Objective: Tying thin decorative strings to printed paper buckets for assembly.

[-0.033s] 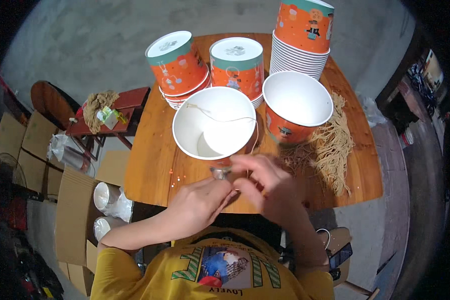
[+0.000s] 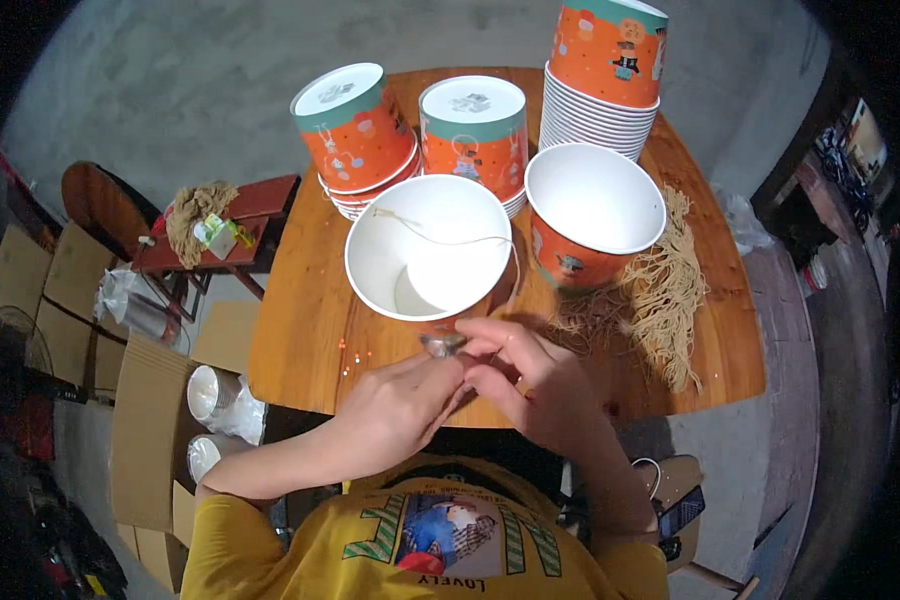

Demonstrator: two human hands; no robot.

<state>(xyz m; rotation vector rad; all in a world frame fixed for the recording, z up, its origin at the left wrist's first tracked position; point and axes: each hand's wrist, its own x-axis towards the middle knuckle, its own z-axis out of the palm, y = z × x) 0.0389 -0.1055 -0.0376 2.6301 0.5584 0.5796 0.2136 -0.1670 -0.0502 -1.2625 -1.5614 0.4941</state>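
Orange bucket (image 2: 430,250), open, beyond left hand (image 2: 408,393)

hands (image 2: 395,400) near bucket (image 2: 455,275), perhaps metal piece (image 2: 440,346)

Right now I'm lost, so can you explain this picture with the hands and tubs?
There is no machine: these are a person's bare left hand and right hand, seen from a camera worn on that person's head, looking down through a wide lens that bends straight edges. On the wooden table are a left open tub and a right open tub, with three stacks of upside-down tubs behind. To the right lie cream strands and brown strands. One thin cord runs over the left open tub's rim toward the right hand. A small greyish item shows at the left hand's fingers, too blurred to name; I can't tell whether the right hand holds anything.
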